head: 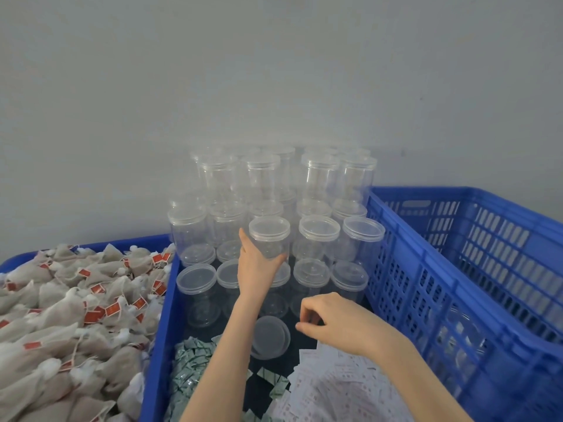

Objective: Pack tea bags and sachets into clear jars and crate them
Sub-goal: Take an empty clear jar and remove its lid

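While the left hand (pixel 257 263) grips a lidded jar (pixel 269 240) mid-frame, lifting carelessly could topple neighbouring stacked jars (pixel 320 239); the right hand (pixel 332 321), lower centre, seemingly pinches nothing.

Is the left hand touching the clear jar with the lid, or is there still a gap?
Touching. The head view shows the left hand wrapped around the lower body of the clear jar, fingers curled on its wall with no gap visible.
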Action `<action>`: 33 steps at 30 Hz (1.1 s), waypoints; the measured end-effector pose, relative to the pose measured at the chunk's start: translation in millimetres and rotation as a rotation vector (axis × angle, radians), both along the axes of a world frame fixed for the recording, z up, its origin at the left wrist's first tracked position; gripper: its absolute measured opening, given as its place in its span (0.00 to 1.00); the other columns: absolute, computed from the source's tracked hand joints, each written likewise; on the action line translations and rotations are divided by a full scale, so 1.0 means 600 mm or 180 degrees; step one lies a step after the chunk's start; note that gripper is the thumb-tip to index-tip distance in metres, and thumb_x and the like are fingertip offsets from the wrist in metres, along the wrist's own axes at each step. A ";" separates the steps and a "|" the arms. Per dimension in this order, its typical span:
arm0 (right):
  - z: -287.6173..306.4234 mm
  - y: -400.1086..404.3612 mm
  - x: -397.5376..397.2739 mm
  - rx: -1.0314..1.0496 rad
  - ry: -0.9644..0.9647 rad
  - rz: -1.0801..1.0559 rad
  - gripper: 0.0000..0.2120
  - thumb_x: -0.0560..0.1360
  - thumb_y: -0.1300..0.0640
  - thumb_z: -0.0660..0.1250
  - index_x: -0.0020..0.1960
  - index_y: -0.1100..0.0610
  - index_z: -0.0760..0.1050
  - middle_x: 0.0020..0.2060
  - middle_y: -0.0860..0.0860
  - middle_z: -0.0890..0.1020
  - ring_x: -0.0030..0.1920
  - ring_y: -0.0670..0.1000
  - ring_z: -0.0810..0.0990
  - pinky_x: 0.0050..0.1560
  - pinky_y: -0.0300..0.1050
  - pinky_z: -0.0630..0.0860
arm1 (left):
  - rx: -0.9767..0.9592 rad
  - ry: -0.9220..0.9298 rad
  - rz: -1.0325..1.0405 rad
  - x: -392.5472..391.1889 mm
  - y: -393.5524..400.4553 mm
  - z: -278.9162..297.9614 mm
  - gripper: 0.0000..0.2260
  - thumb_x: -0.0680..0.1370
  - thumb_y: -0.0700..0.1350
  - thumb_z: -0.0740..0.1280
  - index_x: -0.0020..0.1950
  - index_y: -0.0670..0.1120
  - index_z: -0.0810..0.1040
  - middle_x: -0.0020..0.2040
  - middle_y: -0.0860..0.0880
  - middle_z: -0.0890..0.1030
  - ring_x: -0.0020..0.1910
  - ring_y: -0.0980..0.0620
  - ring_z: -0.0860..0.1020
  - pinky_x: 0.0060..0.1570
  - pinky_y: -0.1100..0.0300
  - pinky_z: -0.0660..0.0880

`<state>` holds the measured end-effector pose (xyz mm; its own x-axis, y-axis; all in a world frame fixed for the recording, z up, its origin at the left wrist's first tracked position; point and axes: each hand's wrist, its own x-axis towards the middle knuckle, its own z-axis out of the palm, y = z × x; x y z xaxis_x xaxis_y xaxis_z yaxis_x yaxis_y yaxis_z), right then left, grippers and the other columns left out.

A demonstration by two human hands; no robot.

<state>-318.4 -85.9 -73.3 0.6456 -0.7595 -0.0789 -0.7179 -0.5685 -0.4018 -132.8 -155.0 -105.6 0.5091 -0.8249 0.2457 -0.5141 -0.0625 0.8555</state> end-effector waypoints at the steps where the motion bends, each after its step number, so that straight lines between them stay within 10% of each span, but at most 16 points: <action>1: -0.002 -0.003 0.000 -0.0002 -0.0020 -0.0012 0.07 0.80 0.43 0.64 0.47 0.44 0.72 0.49 0.43 0.81 0.47 0.44 0.80 0.50 0.45 0.79 | -0.0013 -0.0006 0.0006 0.001 0.002 0.000 0.54 0.69 0.52 0.77 0.79 0.46 0.40 0.76 0.43 0.63 0.73 0.42 0.64 0.65 0.46 0.68; 11: -0.026 -0.039 0.004 -0.0176 -0.0756 -0.0398 0.04 0.79 0.45 0.67 0.50 0.42 0.72 0.46 0.39 0.78 0.47 0.38 0.78 0.52 0.41 0.78 | -0.0436 0.0019 -0.0053 0.007 0.056 0.032 0.45 0.69 0.53 0.76 0.77 0.50 0.52 0.71 0.49 0.69 0.69 0.48 0.69 0.62 0.48 0.70; 19: -0.017 -0.047 0.039 0.0410 -0.2503 -0.0535 0.52 0.61 0.41 0.81 0.77 0.45 0.57 0.70 0.40 0.70 0.69 0.38 0.68 0.68 0.41 0.67 | -0.0343 0.0455 -0.0953 -0.003 0.154 0.061 0.36 0.68 0.52 0.77 0.70 0.60 0.62 0.58 0.61 0.73 0.56 0.62 0.72 0.36 0.75 0.70; 21: -0.016 -0.044 0.042 0.0706 -0.2671 -0.0335 0.58 0.55 0.42 0.81 0.77 0.40 0.52 0.68 0.35 0.69 0.67 0.29 0.67 0.67 0.37 0.67 | -0.0234 0.0445 -0.1095 -0.004 0.168 0.066 0.36 0.68 0.53 0.77 0.71 0.58 0.62 0.60 0.58 0.73 0.57 0.59 0.73 0.42 0.73 0.71; 27: -0.032 -0.018 0.051 0.1062 -0.3144 -0.0165 0.48 0.57 0.49 0.83 0.73 0.51 0.65 0.65 0.49 0.79 0.66 0.49 0.78 0.69 0.56 0.74 | 0.0154 0.0434 -0.1651 0.004 0.207 0.076 0.29 0.71 0.58 0.72 0.68 0.61 0.64 0.63 0.58 0.74 0.58 0.64 0.75 0.54 0.67 0.73; 33: -0.050 0.008 0.052 0.1306 -0.2936 -0.0005 0.48 0.58 0.54 0.81 0.73 0.47 0.63 0.66 0.44 0.77 0.66 0.45 0.77 0.68 0.48 0.73 | 0.0057 0.0653 -0.1831 0.026 0.217 0.109 0.45 0.63 0.65 0.75 0.75 0.60 0.59 0.66 0.63 0.71 0.63 0.62 0.72 0.62 0.61 0.70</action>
